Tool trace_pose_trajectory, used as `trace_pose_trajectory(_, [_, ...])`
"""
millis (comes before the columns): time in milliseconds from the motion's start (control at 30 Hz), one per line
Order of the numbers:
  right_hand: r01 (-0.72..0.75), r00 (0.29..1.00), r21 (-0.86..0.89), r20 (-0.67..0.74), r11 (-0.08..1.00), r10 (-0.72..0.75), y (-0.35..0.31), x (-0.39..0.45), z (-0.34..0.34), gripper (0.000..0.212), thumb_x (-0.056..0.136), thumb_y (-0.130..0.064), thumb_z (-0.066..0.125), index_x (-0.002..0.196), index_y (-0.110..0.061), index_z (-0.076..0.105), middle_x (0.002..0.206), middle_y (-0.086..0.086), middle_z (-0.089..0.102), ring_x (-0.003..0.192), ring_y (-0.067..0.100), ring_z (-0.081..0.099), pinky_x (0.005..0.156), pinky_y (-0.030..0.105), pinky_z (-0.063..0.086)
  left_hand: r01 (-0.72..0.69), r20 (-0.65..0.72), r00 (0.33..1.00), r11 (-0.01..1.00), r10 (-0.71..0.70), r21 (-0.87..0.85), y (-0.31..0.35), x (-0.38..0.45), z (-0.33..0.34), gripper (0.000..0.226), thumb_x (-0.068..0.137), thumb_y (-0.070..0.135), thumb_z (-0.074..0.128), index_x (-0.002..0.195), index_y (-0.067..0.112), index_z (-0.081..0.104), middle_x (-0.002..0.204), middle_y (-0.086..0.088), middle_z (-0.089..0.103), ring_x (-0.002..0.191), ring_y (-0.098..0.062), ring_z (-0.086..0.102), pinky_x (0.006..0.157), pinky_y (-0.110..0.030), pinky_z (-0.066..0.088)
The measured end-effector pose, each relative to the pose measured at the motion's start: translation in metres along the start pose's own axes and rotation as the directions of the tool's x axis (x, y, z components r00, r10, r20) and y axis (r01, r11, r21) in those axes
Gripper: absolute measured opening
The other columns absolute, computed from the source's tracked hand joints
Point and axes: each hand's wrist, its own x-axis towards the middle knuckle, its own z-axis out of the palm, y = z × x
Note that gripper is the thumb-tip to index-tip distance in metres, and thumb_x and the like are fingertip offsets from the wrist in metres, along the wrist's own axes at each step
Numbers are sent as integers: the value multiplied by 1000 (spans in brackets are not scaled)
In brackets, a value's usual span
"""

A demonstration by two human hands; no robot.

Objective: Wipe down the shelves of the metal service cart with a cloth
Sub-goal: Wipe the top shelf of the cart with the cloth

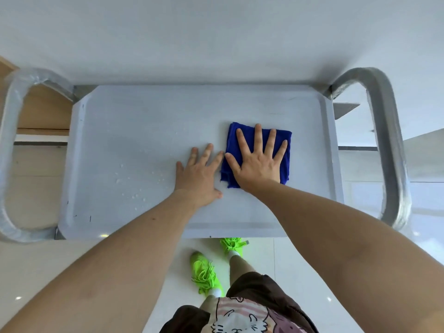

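The metal service cart's top shelf (134, 140) fills the middle of the head view, pale grey with a raised rim. A folded blue cloth (286, 174) lies flat on its right half. My right hand (258, 159) presses down on the cloth with fingers spread. Just left of the cloth, my left hand (200, 171) rests flat on the bare shelf, fingers apart, its fingertips almost touching the cloth's left edge. Water droplets (134, 186) dot the shelf's left half.
Curved metal cart handles rise at the left end (9, 145) and the right end (389, 140). A white wall stands right behind the cart. A wooden shelf unit (45, 111) sits at the back left. My feet in green shoes (204, 272) stand on the pale floor in front.
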Motion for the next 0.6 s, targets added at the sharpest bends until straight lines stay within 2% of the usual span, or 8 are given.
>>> trace_pose_trajectory(600, [60, 997, -25, -53, 998, -61, -21, 103, -24, 80, 88, -80, -1, 157, -40, -1, 168, 9, -5, 149, 46, -10, 112, 71, -10, 27, -34, 999, 999, -29, -43, 0, 2, 6, 117, 74, 54, 75, 151, 44, -12, 162, 13, -19, 151, -25, -12, 116, -62, 11])
